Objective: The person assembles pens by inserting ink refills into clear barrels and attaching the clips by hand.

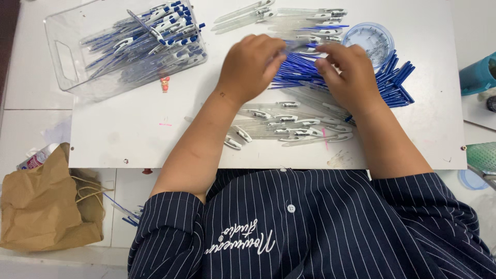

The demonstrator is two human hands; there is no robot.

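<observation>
My left hand [249, 64] and my right hand [347, 70] meet over the middle of a white table [124, 129]. Between their fingertips they hold a clear pen barrel with a blue refill [299, 47]. Under the hands lies a pile of blue pen refills [392, 82]. Clear empty pen barrels with white clips [289, 126] lie nearer to me. More clear barrels [289, 18] lie at the far edge.
A clear plastic bin [67, 57] at the far left holds several assembled blue pens [155, 36]. A round clear cup of small springs [369, 41] stands behind my right hand. A brown paper bag [46, 206] sits on the floor at left. A teal container [478, 75] is at right.
</observation>
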